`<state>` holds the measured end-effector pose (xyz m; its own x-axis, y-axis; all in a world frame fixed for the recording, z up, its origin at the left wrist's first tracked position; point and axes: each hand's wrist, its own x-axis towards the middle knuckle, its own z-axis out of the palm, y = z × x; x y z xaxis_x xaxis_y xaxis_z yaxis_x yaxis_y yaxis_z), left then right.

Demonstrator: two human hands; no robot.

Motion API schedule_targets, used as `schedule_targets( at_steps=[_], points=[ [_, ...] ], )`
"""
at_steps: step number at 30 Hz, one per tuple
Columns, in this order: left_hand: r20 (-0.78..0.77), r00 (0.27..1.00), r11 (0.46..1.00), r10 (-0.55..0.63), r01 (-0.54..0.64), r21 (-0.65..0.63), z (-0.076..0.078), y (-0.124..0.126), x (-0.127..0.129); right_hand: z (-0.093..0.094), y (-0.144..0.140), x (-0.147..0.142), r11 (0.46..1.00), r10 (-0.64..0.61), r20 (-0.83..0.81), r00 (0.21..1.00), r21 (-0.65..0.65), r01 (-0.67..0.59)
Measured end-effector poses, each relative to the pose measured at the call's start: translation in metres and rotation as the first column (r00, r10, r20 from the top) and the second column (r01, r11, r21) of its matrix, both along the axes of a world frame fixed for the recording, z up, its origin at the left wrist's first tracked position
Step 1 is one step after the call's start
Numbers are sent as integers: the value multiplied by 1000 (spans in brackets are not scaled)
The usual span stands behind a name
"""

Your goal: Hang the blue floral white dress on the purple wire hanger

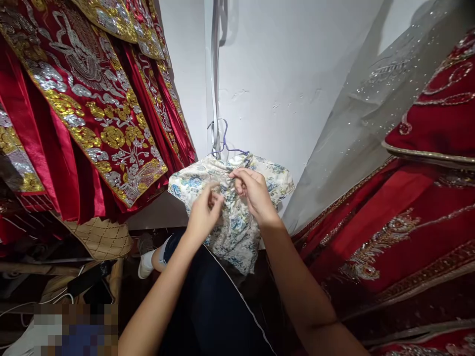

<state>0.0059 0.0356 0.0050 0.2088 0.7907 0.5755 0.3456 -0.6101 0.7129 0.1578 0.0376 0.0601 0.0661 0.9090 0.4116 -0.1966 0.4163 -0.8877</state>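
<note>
Small floral dress (237, 227), cream with blue and yellow blooms, hangs on a purple hanger (227, 143). Hanger hooks near a pale strip (214, 74) running down the white wall (282, 74). Dress sits at the centre of the view, between two banks of red garments.

Left hand (203, 213): raised against the dress front, just left of its centre line. Fingers (213, 190) drawn together, thumb meeting fingertips; whether cloth is caught between them cannot be told, the tips are blurred.

Right hand (254, 190): at the collar, just below the hanger. Fingers curled and pinched on the fabric at the neck opening. Hands lie close together, not touching.

Dress collar lies under the right fingertips; the skirt hangs free below both wrists, its hem over a dark navy cloth (211, 306) with a pale edge.

Left side: red robes (85, 109) with gold and silver embroidery, hanging. Beneath them a tan quilted piece (102, 237). Right side: red beaded gown (401, 232) and a sheer grey veil (356, 123) with sequins.

Lower left: a white shoe (145, 267) on another person's foot; loose cables (55, 299) on the floor edge.
</note>
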Motion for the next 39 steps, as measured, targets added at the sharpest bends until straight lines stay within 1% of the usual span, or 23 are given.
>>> schedule_targets(
  at_steps=[2,4,7,9,11,13,15,16,17,18,19,22,24,25,27,30,32,33,34,35,37,38,39],
  points=[
    [75,997,982,16,-30,184,34,9,-1,4,-1,0,999,10,56,998,41,-12],
    [36,999,956,-12,1,294,54,15,4,7,2,-2,997,35,83,996,67,-41],
    [41,999,940,-3,-12,341,61,17,13,-8,13,-4,999,-15,68,998,46,12],
    [160,986,934,44,-97,345,59,17,13,-32,22,-5,994,-111,61,992,-14,112],
    [342,934,917,102,-221,331,57,21,2,-60,26,-6,981,-171,56,984,-84,176],
    [551,821,901,147,-342,269,55,32,-23,-86,22,-7,977,-162,42,986,-135,166],
    [750,639,921,171,-373,108,45,49,-53,-100,12,-10,981,-114,5,993,-158,114],
    [829,524,944,196,-329,-15,36,58,-67,-103,6,-12,984,-80,-23,997,-164,75],
    [872,428,961,237,-233,-146,24,66,-78,-103,-1,-14,986,-40,-53,998,-163,31],
    [884,361,955,296,-146,-260,10,72,-85,-101,-7,-16,988,1,-79,997,-156,-13],
    [878,330,938,347,-102,-332,-5,76,-88,-98,-12,-17,988,38,-99,994,-144,-52],
    [860,332,922,387,-160,-353,-49,80,-76,-89,-26,-16,987,80,-131,988,-131,-97],
    [854,357,922,379,-226,-314,-65,78,-62,-89,-35,-9,983,44,-167,985,-167,-72],
    [853,369,923,369,-254,-290,-67,76,-56,-90,-39,-4,980,22,-188,982,-188,-58],
    [834,433,921,342,-332,-205,-61,71,-51,-91,-45,6,976,-2,-245,970,-213,-51],
    [717,617,878,325,-478,14,-37,71,-57,-86,-48,16,978,15,-355,935,-190,-88],
    [651,691,863,313,-493,109,-23,77,-67,-81,-48,14,981,32,-365,930,-166,-99],
    [677,675,880,294,-467,84,-19,83,-72,-79,-47,10,982,42,-332,942,-163,-101],
    [731,625,904,274,-427,26,-17,89,-77,-78,-46,5,981,51,-278,959,-168,-100],
    [793,549,924,264,-379,-45,-17,95,-81,-78,-46,-3,979,58,-211,976,-180,-97],
    [881,386,945,274,-277,-173,-23,105,-85,-83,-47,-19,973,67,-84,994,-214,-83],
    [898,335,949,285,-229,-215,-30,107,-85,-87,-47,-27,969,70,-44,997,-232,-78],
    [906,310,954,288,-177,-242,-37,106,-84,-91,-47,-34,966,72,-25,997,-249,-75]
  ],
)
